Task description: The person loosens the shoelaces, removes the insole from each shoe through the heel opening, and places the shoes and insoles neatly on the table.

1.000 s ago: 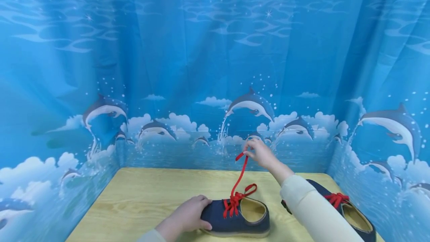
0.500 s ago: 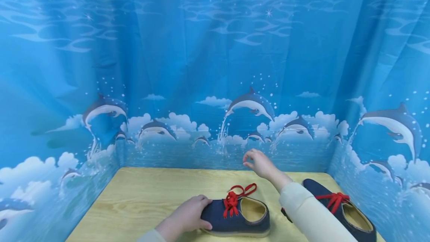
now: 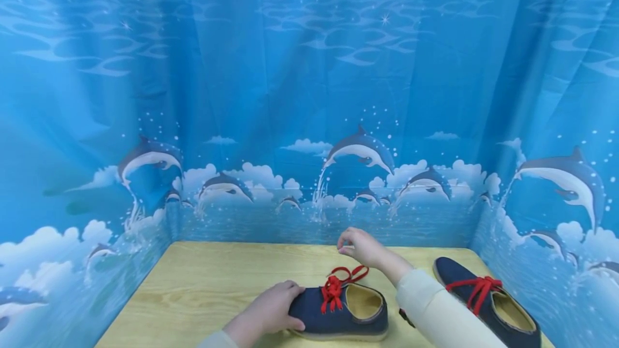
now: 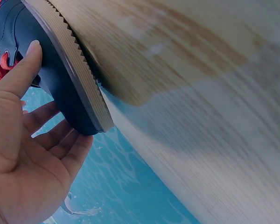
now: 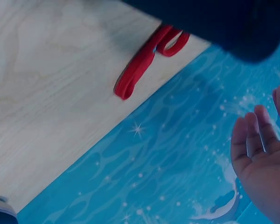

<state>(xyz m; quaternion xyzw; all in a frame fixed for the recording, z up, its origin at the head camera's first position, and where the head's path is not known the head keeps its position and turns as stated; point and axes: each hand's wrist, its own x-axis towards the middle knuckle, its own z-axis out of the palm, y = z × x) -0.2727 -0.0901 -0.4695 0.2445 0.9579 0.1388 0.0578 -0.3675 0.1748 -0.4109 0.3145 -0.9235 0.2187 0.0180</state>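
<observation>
A navy shoe [image 3: 309, 313] with a tan sole lies on the table in the head view, toe to the left. My left hand [image 3: 273, 307] grips its toe; in the left wrist view the thumb lies on the upper and the fingers curl round the toe end. Red laces [image 3: 332, 289] are bunched over the tongue, with a loop trailing behind. That red lace loop [image 5: 135, 70] rests over the wood in the right wrist view. Above and behind the shoe hovers my right hand [image 3: 364, 246], fingers loosely bent, holding nothing.
A second navy shoe [image 3: 456, 272] with tied red laces [image 3: 483, 285] sits at the table's right, partly hidden by my right sleeve [image 3: 435, 305]. A blue dolphin-print curtain [image 3: 271, 122] surrounds the wooden table [image 3: 208, 273] at the back and sides.
My right hand has let go of the red lace it was pulling up, and the lace has dropped onto the shoe. The hand then moved down and slightly left. My left hand stays put.
</observation>
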